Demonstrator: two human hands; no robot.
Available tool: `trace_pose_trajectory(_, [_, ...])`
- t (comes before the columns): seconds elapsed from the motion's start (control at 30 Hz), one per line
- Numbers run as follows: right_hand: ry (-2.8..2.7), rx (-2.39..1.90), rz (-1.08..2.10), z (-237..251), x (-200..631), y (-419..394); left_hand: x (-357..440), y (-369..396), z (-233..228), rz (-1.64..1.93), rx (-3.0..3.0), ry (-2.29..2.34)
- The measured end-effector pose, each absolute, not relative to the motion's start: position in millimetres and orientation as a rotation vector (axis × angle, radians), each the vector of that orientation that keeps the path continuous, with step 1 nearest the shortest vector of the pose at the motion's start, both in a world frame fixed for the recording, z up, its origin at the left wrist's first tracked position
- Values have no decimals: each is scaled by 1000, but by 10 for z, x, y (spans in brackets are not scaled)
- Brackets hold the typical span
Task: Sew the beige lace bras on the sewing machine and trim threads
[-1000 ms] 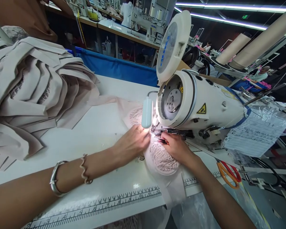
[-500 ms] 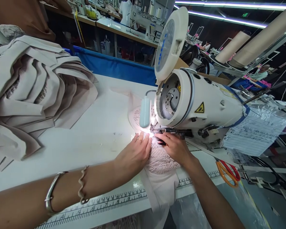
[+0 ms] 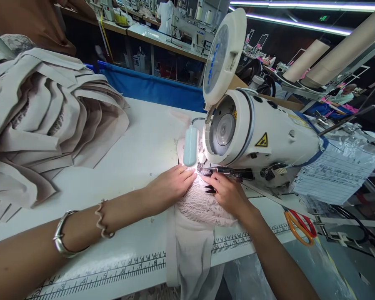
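Note:
A pale pink lace piece (image 3: 203,206) lies under the sewing machine's (image 3: 250,129) needle area, with a plain cloth strip (image 3: 192,246) hanging over the table's front edge. My left hand (image 3: 171,183) rests flat on the lace's left side, fingers stretched toward the lit needle area. Across the lace, my right hand (image 3: 226,189) has its fingertips on the cloth close to the presser foot. Dark pointed blades, seemingly of thread snips (image 3: 210,189), stick out from under its curled fingers; their handle is hidden. A small pale lamp (image 3: 190,148) covers part of the cloth behind.
Layered beige cloth pieces (image 3: 59,112) are heaped at left. Orange-and-red-handled scissors (image 3: 298,227) lie at the right edge. A ruler tape (image 3: 121,273) runs along the front. The machine's round cover (image 3: 225,58) stands raised. Thread cones (image 3: 306,60) are behind at right.
The lace's near part and its plain strip have swung left. My left hand has shifted slightly left. Inside the machine head, the round part now looks blurred, as if spinning.

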State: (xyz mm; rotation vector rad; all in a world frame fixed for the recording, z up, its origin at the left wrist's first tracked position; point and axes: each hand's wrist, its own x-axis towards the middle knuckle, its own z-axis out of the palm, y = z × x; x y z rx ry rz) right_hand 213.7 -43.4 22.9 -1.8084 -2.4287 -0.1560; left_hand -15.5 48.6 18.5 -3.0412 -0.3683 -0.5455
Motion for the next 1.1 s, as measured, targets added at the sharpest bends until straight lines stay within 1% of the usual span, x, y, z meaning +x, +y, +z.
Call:
trace_pose_trajectory(0.13, [-2423, -1783, -170, 236, 2110, -434, -189, 665, 214, -536, -3107, -300])
trace_pose_trajectory(0.23, [-2385, -1765, -118, 233, 2093, -435, -161, 640, 243, -524, -3070, -366])
trace_pose_trajectory(0.3, [-2346, -1741, -55, 217, 2094, -430, -118, 522, 238, -595, -3069, -442])
trace_pose_trajectory(0.43, [-2278, -1643, 82, 166, 2143, -416, -52, 249, 164, -830, -3298, -472])
trace_pose_trajectory(0.5, [-2240, -1589, 106, 148, 2178, -417, -51, 197, 136, -840, -3349, -456])
trace_pose_trajectory(0.67, [-2228, -1465, 56, 137, 2226, -432, -102, 303, 177, -709, -3418, -358])
trace_pose_trajectory(0.77, [-2276, -1427, -57, 141, 2215, -425, -128, 422, 225, -662, -3493, -354])
trace_pose_trajectory(0.9, [-2356, -1313, -218, 160, 2169, -402, -153, 622, 251, -630, -3524, -200])
trace_pose_trajectory(1.03, [-2405, -1214, -222, 185, 2130, -390, -173, 796, 237, -604, -3494, -144])
trace_pose_trajectory(1.1, [-2390, -1210, -214, 186, 2124, -387, -174, 823, 222, -647, -3444, -168])
